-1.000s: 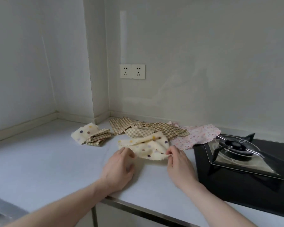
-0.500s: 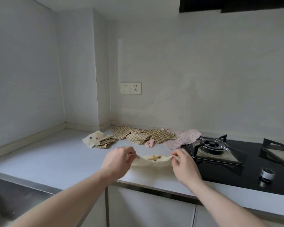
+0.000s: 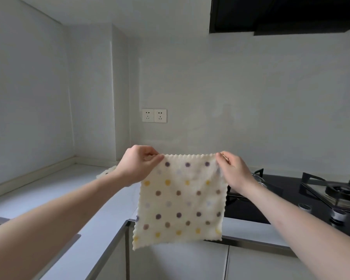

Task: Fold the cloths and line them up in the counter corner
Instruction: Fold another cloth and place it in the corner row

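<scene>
Step in hand: opening out one dotted cloth in the air, ahead of its first fold, by the look of it.
Cloth position: hanging flat and square above the near counter edge, between the two hands, touching nothing else; top scalloped edge stretched level.
Left hand: pinching the top left corner between thumb and curled fingers.
Right hand: pinching the top right corner, thumb and forefinger closed on the fabric, other fingers curled behind.
Done so far: hard to judge; only a pale scrap of a cloth by the corner peeking out behind the left forearm on the far counter, too little showing to tell folded from loose.
Left to do: folding of the held cloth not yet begun; placing it toward the far left corner afterwards; any further cloths unknown from here.
Hidden: far counter behind the cloth and hands fully screened, so count and state of other cloths cannot be told.
Cut off: hob running out of view at right; dark hood clipped at top.
Hard to make out: knobs on the hob blurred; lower left corner of the cloth slightly curled, back face unseen.
</scene>
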The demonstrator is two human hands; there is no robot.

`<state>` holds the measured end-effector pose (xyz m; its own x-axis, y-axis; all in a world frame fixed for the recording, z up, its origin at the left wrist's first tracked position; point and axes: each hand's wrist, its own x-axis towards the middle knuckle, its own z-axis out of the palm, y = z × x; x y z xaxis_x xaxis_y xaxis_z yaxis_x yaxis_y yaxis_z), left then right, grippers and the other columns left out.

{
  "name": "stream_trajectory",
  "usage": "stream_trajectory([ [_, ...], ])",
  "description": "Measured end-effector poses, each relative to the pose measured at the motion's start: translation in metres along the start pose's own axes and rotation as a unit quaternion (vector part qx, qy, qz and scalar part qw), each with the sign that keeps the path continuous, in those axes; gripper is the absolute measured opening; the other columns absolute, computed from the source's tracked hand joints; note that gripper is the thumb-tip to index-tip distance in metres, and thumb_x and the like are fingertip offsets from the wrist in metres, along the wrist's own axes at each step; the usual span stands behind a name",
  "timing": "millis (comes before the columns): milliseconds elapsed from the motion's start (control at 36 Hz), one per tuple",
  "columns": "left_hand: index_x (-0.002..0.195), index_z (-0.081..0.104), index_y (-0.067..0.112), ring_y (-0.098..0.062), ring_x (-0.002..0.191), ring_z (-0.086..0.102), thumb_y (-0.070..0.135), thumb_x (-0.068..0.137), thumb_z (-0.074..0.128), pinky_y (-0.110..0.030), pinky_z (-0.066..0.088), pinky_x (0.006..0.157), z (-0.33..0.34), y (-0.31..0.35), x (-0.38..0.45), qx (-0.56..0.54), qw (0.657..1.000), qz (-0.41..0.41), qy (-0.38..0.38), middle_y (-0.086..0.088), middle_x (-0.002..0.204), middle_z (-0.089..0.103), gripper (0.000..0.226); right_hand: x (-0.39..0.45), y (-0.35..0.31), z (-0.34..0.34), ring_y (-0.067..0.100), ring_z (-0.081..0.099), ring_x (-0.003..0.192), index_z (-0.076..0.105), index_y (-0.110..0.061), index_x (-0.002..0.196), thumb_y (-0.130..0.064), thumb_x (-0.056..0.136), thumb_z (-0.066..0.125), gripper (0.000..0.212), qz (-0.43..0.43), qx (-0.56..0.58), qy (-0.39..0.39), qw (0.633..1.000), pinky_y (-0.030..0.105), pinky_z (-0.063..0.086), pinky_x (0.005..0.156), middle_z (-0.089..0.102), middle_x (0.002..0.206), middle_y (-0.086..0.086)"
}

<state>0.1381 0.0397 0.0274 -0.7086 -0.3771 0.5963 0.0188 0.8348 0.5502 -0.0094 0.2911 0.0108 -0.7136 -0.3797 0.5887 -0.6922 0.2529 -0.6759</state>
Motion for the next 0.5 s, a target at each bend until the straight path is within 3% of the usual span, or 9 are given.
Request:
stream_trajectory([
  [111,0.078,0.076,0.025,0.005,0.049,0.055,0.043,0.089,0.073,-0.013,0.037,0.042,0.009,-0.007,-0.003,-0.012,0.999,-0.03,-0.011,0.013,0.065,0.065,0.021,-0.003,0.01,0.001,0.01,0.026,0.053,0.036,-0.007,0.07,-0.033,0.106,0.045,0.045,0.027,-0.034,-0.015,0.999,0.027,0.022,0.051,0.027,0.059,-0.005],
  [222,0.068,0.07,0.03,-0.009,0.07,0.061,0.049,0.085,0.074,-0.022,0.042,0.057,0.024,-0.022,0.002,0.052,0.997,-0.042,-0.03,0.011,0.07,0.067,0.026,0.003,0.025,0.008,0.015,0.029,0.058,0.035,-0.015,0.065,-0.035,0.104,0.048,0.045,0.037,-0.093,-0.033,0.994,0.035,0.022,0.058,0.028,0.058,-0.006],
  [333,0.081,0.076,0.032,-0.014,0.086,0.063,0.051,0.083,0.076,-0.025,0.046,0.07,0.039,-0.036,0.01,0.088,0.993,-0.063,-0.055,0.014,0.083,0.067,0.019,0.009,0.041,0.02,0.015,0.033,0.052,0.043,-0.015,0.06,-0.037,0.101,0.054,0.048,0.05,-0.131,-0.035,0.989,0.033,0.026,0.054,0.033,0.052,-0.006],
  [500,0.093,0.077,0.029,-0.018,0.098,0.068,0.046,0.089,0.071,-0.027,0.05,0.077,0.058,-0.046,0.03,0.111,0.985,-0.098,-0.087,0.009,0.101,0.073,0.019,0.025,0.051,0.036,0.019,0.059,0.068,0.06,-0.029,0.06,-0.039,0.095,0.064,0.036,0.108,-0.162,-0.015,0.981,0.028,0.04,0.058,0.062,0.06,-0.006],
])
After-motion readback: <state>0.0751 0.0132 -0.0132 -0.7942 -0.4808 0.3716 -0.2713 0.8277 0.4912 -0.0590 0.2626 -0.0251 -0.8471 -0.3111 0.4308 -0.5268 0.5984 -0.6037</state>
